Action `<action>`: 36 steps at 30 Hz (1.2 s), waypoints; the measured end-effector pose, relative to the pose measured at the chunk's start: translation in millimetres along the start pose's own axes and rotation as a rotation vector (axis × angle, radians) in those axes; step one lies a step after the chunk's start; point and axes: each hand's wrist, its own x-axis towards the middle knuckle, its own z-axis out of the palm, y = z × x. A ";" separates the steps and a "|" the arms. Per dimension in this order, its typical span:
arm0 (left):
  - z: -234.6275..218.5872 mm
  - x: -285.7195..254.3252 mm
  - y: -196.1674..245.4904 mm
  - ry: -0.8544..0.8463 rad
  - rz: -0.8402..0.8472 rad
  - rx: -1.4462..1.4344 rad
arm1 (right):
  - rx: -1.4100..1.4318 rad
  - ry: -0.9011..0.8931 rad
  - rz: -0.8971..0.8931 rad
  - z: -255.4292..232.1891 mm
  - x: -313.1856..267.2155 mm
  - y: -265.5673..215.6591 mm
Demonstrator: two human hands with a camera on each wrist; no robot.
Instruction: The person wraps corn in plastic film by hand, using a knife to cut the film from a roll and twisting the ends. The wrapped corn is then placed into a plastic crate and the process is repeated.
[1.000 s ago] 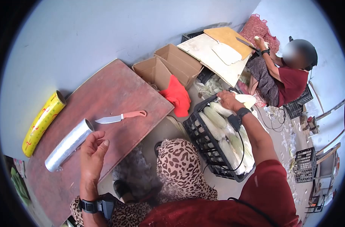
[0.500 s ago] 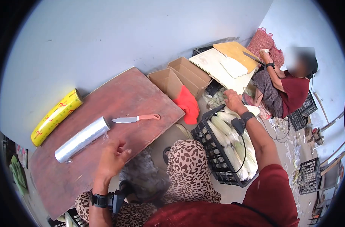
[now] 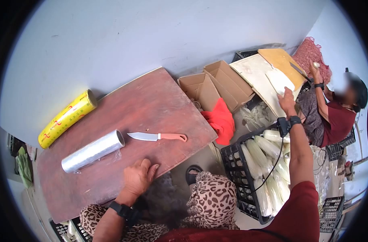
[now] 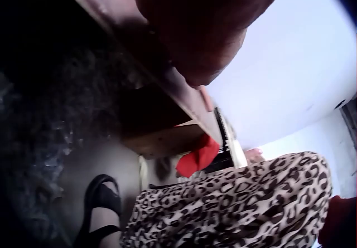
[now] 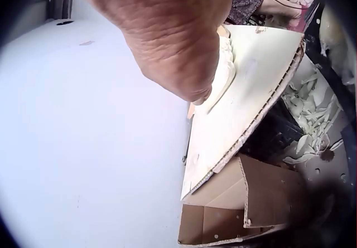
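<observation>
Since a moment ago her right hand (image 3: 287,101) has left the black plastic crate (image 3: 232,161) of husked pale corn cobs (image 3: 258,155) and reached past it to the pale flat foam piece (image 3: 278,80) lying on the white cardboard sheet (image 3: 254,72). From the right wrist view its fingers are bent over that foam piece's edge, apparently gripping it, though the fingertips are hidden. Her left hand (image 3: 137,177) has come down and now rests palm-down, fingers relaxed and holding nothing, on the near edge of the reddish-brown wooden table (image 3: 151,105).

Counting what lies on that table: one steel knife with an orange-pink handle (image 3: 157,137) just beyond the left hand, and one roll of clear cling film (image 3: 93,151) to the knife's left. One cling-film roll in its yellow printed wrapper (image 3: 67,119) sits at the table's far left corner. Beyond the table's right edge stand two open brown cardboard boxes (image 3: 216,82), with one red cloth (image 3: 220,121) draped below them. The crate stands right of the table, beside her leopard-print knee (image 3: 210,201).

The foam piece lies well away from the left hand, beyond the crate. A second person in a maroon shirt (image 3: 337,119) sits farther off, past the sheet.
</observation>
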 end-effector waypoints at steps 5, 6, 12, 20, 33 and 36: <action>8.6 1.2 -5.2 0.075 0.066 -0.066 | 0.018 0.056 0.060 28.3 42.6 28.6; 7.0 2.7 -5.0 0.069 0.079 -0.075 | 0.028 0.068 0.066 33.9 47.9 32.5; 10.5 4.9 -7.4 0.053 0.084 -0.052 | 0.209 -0.065 0.121 56.2 73.0 41.9; 1.4 7.6 -1.2 0.062 0.039 -0.098 | 0.032 -0.011 0.201 50.4 55.3 1.0; 6.0 6.0 -6.6 0.079 0.069 -0.079 | 1.411 -0.193 0.665 50.9 62.4 28.2; 5.0 4.7 -5.0 0.081 0.058 -0.072 | 1.706 -0.289 0.551 17.1 27.7 4.9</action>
